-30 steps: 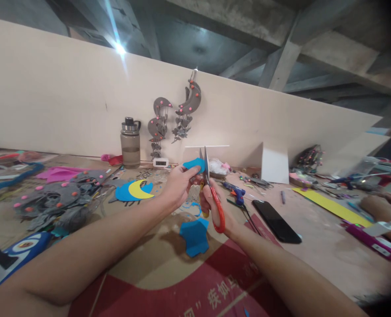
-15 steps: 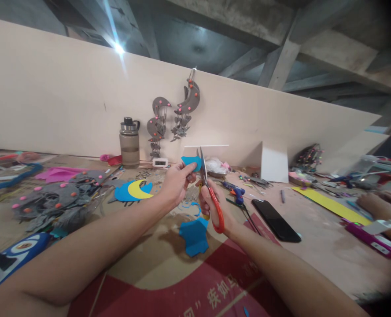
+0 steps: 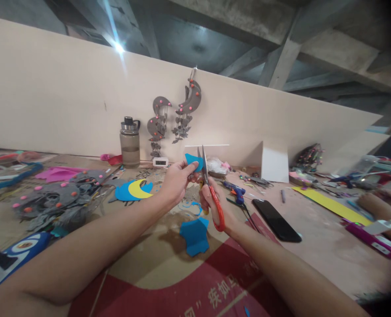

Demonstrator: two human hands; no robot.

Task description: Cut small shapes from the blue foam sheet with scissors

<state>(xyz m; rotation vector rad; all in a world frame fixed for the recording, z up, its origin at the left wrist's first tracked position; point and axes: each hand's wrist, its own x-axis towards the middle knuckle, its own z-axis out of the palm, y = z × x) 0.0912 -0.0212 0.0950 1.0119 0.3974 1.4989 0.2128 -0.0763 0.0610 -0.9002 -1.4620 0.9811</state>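
My left hand [image 3: 178, 178] pinches a small blue piece [image 3: 193, 161] in front of the pale board. Wrapped round the handles of the red-and-yellow scissors [image 3: 217, 207], my right hand [image 3: 212, 198] keeps their blades pointing up beside the right edge of that piece. The blades stand slightly apart. Below both hands a larger blue sheet [image 3: 194, 237] with a cut outline lies on the cardboard, and thin blue scraps [image 3: 193, 207] lie just behind it. To the left, a yellow crescent [image 3: 139, 189] rests on a blue shape [image 3: 123, 192].
A bottle [image 3: 130, 143] stands at the back left, near hanging grey crescents [image 3: 191, 97]. Grey felt pieces [image 3: 55, 196] lie at left. A black phone [image 3: 276, 220], blue glue gun [image 3: 237, 192] and yellow strip [image 3: 330, 206] are at right, with another person's hands [image 3: 377, 204] beyond.
The small blue piece has tilted and shifted slightly right in my left hand. The scissors have turned a little, and the blades look slightly wider apart.
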